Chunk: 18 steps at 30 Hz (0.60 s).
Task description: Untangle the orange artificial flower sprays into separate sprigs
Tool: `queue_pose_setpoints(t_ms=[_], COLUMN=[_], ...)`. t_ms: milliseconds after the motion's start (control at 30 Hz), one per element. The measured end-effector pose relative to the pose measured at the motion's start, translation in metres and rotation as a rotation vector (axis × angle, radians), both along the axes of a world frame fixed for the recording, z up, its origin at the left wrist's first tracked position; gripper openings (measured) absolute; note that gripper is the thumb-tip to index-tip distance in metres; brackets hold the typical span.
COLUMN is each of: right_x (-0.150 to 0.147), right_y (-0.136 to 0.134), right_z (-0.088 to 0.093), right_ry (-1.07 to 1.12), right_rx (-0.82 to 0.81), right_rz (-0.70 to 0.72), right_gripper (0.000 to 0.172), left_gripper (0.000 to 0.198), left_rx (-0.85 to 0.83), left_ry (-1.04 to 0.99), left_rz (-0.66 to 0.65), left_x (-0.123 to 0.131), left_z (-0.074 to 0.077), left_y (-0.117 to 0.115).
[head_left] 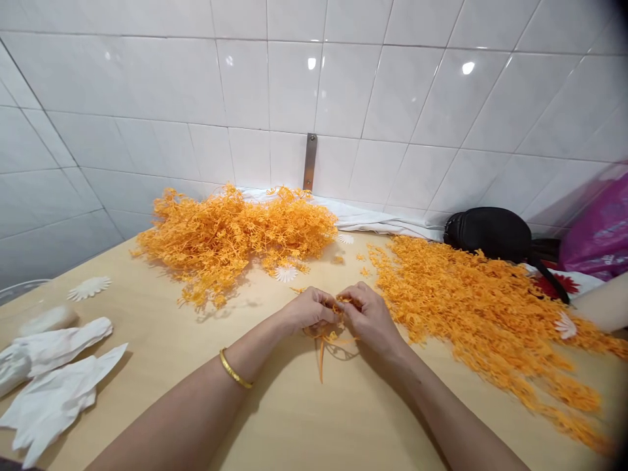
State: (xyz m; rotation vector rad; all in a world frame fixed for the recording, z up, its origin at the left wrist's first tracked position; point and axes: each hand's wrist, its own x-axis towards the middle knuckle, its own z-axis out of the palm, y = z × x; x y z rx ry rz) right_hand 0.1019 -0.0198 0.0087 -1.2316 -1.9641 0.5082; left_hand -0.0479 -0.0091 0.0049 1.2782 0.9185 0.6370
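My left hand (314, 310) and my right hand (367, 313) meet above the middle of the table, fingers pinched together. Between them is a small orange plastic flower sprig (321, 356), its thin stems hanging below the fingertips. Its upper part is mostly hidden by my fingers. Behind my left hand rises a tangled heap of orange sprigs (235, 235). To the right of my right hand spreads a flatter pile of loose small orange pieces (471, 307). A gold bangle (233, 369) circles my left wrist.
Crumpled white tissues (63, 386) lie at the left, near a white flower-shaped piece (89, 288). Another white piece (285, 273) rests by the heap. A black pouch (490, 232) and a purple bag (598, 226) stand back right. A tiled wall (294, 85) bounds the table (294, 425).
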Motion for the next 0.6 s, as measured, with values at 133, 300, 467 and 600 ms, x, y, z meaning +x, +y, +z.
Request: queue_pose_setpoints(t_ms=[133, 300, 467, 600], right_x=[0.002, 0.001, 0.004, 0.009], right_y=[0.007, 0.011, 0.010, 0.010], right_z=[-0.005, -0.014, -0.008, -0.001], right_ry=[0.302, 0.671, 0.519, 0.350], right_rx=[-0.102, -0.363, -0.343, -0.346], right_rz=[-0.069, -0.095, 0.010, 0.168], right_gripper=[0.014, 0.022, 0.019, 0.019], left_gripper=[0.021, 0.022, 0.019, 0.018], left_rx=[-0.044, -0.002, 0.000, 0.012], left_ry=[-0.056, -0.106, -0.078, -0.045], left_rz=[0.083, 0.148, 0.124, 0.113], left_x=[0.002, 0.008, 0.009, 0.007], left_z=[0.001, 0.002, -0.001, -0.003], left_y=[0.000, -0.001, -0.002, -0.003])
